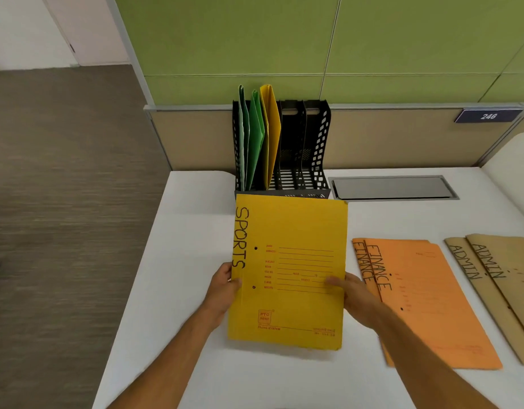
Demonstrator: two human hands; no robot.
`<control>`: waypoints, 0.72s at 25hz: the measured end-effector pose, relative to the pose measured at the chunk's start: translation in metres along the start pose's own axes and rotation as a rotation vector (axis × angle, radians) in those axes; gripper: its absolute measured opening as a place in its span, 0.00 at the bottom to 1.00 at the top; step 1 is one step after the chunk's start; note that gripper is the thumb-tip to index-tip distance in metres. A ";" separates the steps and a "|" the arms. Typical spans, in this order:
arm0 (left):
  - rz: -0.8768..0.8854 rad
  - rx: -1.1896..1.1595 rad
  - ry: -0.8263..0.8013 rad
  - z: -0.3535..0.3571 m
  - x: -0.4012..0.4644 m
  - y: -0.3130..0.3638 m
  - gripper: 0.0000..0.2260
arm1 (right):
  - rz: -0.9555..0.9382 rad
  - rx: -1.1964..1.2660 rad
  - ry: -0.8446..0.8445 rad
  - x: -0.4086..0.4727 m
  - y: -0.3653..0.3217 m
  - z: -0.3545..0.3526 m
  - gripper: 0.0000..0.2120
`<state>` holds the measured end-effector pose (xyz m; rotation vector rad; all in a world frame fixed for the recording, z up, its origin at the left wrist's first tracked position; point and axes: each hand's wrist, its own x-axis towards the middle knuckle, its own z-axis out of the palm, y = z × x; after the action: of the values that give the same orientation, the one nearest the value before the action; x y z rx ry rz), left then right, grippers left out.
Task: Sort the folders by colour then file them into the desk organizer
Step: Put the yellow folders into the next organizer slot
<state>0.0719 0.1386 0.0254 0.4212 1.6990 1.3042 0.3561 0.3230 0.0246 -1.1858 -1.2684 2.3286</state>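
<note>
Yellow SPORTS folder [288, 270] held above white surface [195, 216], just in front of black organizer [302, 149] — left grip [223, 287] pinching spine edge, right grip [353, 293] pinching opposite edge. Organizer holds green folders [253, 137], one yellow folder [272, 128]. Orange FINANCE folders [423, 293], brown ADMIN folders [496, 278] flat at right.

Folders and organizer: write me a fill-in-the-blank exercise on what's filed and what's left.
1. Both hands, left and right, hold a yellow folder marked ____.
2. The organizer already holds green folders and one ____ folder.
3. The orange folders on the desk read ____.
4. The brown folders read ____.

Missing words: SPORTS; yellow; FINANCE; ADMIN
</note>
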 end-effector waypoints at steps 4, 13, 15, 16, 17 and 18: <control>0.029 -0.010 -0.048 -0.001 0.012 0.018 0.17 | 0.007 -0.076 -0.084 -0.006 -0.037 0.006 0.29; 0.087 0.497 -0.098 0.019 0.073 0.068 0.21 | -0.380 -0.230 0.319 -0.028 -0.106 0.032 0.14; 0.070 0.668 -0.088 0.018 0.086 0.073 0.25 | -0.469 -0.252 0.397 -0.034 -0.122 0.030 0.14; 0.063 0.752 -0.098 0.017 0.092 0.073 0.27 | -0.502 -0.256 0.439 -0.036 -0.129 0.030 0.15; 0.055 0.840 -0.116 0.017 0.098 0.072 0.28 | -0.531 -0.262 0.479 -0.036 -0.136 0.030 0.16; 0.047 0.929 -0.136 0.017 0.105 0.071 0.30 | -0.556 -0.272 0.514 -0.035 -0.143 0.030 0.17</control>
<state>0.0131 0.2517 0.0408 1.0509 2.1033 0.4180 0.3329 0.3714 0.1648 -1.2014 -1.4929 1.3843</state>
